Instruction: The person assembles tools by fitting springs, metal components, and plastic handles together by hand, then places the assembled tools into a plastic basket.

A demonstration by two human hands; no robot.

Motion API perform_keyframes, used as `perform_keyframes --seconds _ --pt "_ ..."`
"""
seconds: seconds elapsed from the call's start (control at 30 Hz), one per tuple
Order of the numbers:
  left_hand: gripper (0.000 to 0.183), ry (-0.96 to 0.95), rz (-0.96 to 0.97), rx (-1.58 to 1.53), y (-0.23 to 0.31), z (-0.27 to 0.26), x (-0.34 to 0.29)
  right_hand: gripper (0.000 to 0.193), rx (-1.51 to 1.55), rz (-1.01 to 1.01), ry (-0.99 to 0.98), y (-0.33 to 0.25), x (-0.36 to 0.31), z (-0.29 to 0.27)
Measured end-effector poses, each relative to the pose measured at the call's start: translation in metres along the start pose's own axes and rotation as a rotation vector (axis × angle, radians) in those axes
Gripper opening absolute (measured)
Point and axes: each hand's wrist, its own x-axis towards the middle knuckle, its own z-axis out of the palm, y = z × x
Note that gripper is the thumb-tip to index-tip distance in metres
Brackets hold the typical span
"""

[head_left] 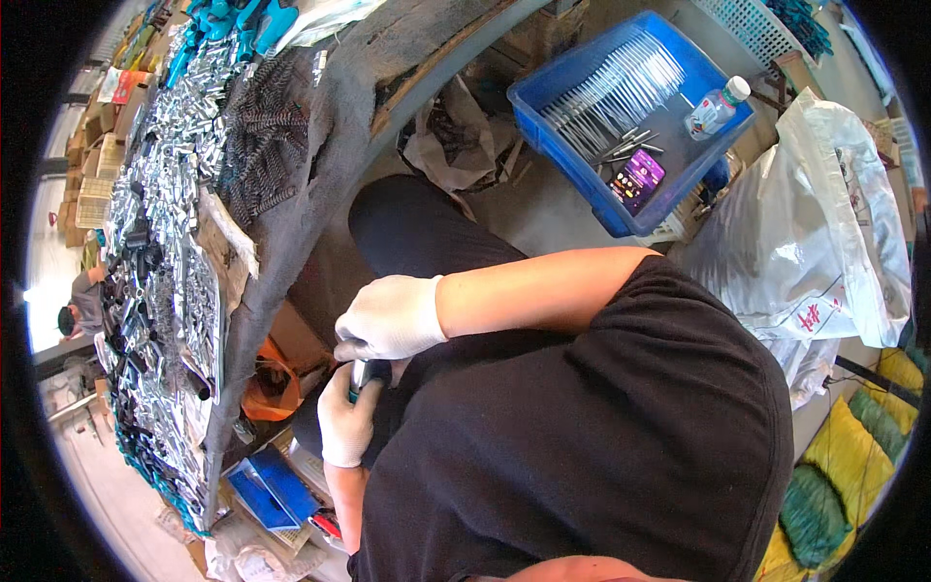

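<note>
In front of my torso, my right hand [390, 318], in a white glove, is closed with its fingertips on the upper end of a small silver-and-teal piece [361, 372]. Just below it, my left hand [345, 423], gloved the same way, wraps the lower part of that piece. Most of the piece is hidden by the fingers, so its kind does not show. Left of both hands is a workbench edge [279, 272], with heaped silver metal parts [194, 126], dark coil springs [267, 145] and teal handles [254, 24] on top.
A blue bin [621, 218] holds metal strips [621, 87], a bottle [718, 107] and a lit phone [637, 181]. White plastic sacks [786, 242] stand beside it. Under the bench are an orange bag [272, 388] and a blue box [273, 490]. Another person [85, 301] is far left.
</note>
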Motion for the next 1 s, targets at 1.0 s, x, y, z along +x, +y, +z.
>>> perform_keyframes --seconds 1.0 --pt "0.027 -0.081 -0.075 -0.008 0.006 0.006 0.023 0.026 0.171 -0.317 0.276 0.027 -0.006 -0.004"
